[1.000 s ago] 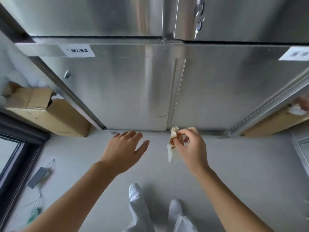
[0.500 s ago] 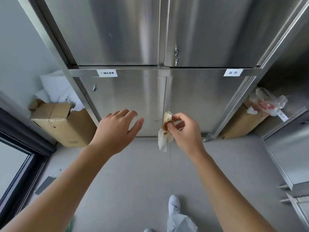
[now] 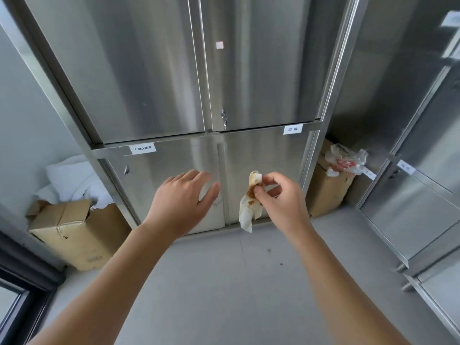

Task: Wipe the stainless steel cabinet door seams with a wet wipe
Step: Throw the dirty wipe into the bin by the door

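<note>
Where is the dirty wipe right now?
In the head view, the wet wipe hangs pinched in the right hand, just right of centre, in front of the lower cabinet doors beside their middle seam.

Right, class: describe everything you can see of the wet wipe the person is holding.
The wet wipe is a thin white sheet, crumpled into a limp strip, with brown-orange stains on its upper part. The right hand pinches it near the top between thumb and fingers; a short end sticks up above the pinch and the longer part hangs free. It hangs before the lower cabinet doors, just right of their centre seam; whether it touches the steel cannot be told.
</note>
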Available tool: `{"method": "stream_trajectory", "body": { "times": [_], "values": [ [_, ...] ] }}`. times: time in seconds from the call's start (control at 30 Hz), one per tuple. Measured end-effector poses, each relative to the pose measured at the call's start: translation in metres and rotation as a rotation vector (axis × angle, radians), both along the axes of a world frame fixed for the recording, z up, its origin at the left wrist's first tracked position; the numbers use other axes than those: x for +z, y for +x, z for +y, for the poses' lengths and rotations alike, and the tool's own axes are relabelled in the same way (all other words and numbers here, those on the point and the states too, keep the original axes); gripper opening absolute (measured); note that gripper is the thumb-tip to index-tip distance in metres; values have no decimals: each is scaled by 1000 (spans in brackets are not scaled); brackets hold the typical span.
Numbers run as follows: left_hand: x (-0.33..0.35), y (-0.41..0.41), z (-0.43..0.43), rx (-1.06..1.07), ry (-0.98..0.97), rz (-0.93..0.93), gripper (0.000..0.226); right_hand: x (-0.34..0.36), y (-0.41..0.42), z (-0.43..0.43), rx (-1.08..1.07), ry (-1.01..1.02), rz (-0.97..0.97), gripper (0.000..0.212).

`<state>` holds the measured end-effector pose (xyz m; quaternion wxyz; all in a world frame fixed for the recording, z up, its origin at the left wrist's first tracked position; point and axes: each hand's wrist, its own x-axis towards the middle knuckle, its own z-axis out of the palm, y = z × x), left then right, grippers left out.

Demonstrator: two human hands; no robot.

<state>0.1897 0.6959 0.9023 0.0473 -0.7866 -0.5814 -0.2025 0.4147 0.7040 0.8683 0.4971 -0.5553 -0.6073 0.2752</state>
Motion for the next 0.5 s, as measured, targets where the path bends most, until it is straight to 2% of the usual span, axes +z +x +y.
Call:
{"method": "stream_trajectory", "body": {
  "times": [0.27,0.5],
  "values": [
    [3,144,-10,-204,-47,11,53,0,142,-52,-206,-10,7,5],
    [-21,333,-50,-529,-173,38,69,-34,306,-155,-575,-129,67,7]
  ]
}}
